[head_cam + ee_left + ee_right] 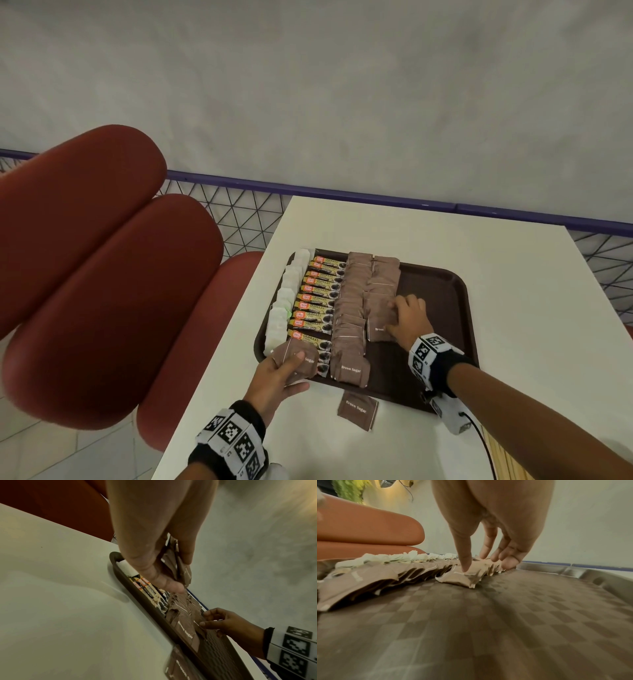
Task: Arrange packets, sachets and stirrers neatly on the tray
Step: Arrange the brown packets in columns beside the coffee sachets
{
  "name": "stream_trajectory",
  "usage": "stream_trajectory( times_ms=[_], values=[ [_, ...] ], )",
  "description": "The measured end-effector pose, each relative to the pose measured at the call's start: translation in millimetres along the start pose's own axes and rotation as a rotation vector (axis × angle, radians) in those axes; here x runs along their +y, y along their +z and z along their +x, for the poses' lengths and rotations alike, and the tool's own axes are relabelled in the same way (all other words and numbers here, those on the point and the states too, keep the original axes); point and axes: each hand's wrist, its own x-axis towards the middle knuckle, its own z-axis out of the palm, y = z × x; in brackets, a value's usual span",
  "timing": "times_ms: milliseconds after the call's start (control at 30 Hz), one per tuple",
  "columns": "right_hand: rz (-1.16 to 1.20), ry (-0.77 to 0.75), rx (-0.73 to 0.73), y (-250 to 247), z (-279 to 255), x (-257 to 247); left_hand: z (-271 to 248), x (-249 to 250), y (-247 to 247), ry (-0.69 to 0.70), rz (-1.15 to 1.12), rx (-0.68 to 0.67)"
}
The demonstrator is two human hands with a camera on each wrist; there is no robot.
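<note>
A brown tray [445, 291] lies on the white table. It holds, from left to right, white sachets [287, 294], coffee granule sticks [318, 294] and two columns of brown sugar packets [352, 308]. My left hand [284, 370] grips a small stack of brown sugar packets [308, 359] over the tray's front left corner; the wrist view shows that stack [186, 573] pinched between thumb and fingers. My right hand [399, 313] rests its fingertips on the right brown column [380, 298]. Its thumb [465, 563] presses the front packet [462, 578].
One loose brown sugar packet [357, 409] lies on the table just in front of the tray. The tray's right half [505, 615] is bare. Red padded chairs [102, 274] stand to the left, and a purple rail with wire mesh [239, 219] runs behind the table.
</note>
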Motion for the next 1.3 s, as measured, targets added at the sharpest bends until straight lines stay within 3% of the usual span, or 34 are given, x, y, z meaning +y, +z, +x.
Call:
stream_trajectory(
  times_ms=[267,500,733,967,1200,1300],
  values=[
    [-0.135,-0.118,-0.074,0.6,13.6,-6.5,2.3,1.5,1.7,-0.004,0.001,0.005],
    [-0.169,-0.088,-0.21,5.8,12.5,-0.5,2.1,0.3,-1.7,-0.008,-0.021,0.003],
    [-0.138,-0.125,-0.121,-4.0,25.5,-8.6,0.9,1.8,1.1,-0.031,-0.148,-0.02],
    [-0.234,-0.049,-0.28,-6.3,36.6,-9.6,-3.0,-0.1,1.8,-0.044,-0.161,-0.021],
    [-0.098,-0.109,-0.107,-11.9,19.5,-12.0,-2.0,0.6,8.3,0.007,-0.064,0.023],
    [0.08,-0.226,-0.128,-16.1,5.1,-17.6,0.5,2.4,16.4,0.016,-0.096,0.024]
  ],
)
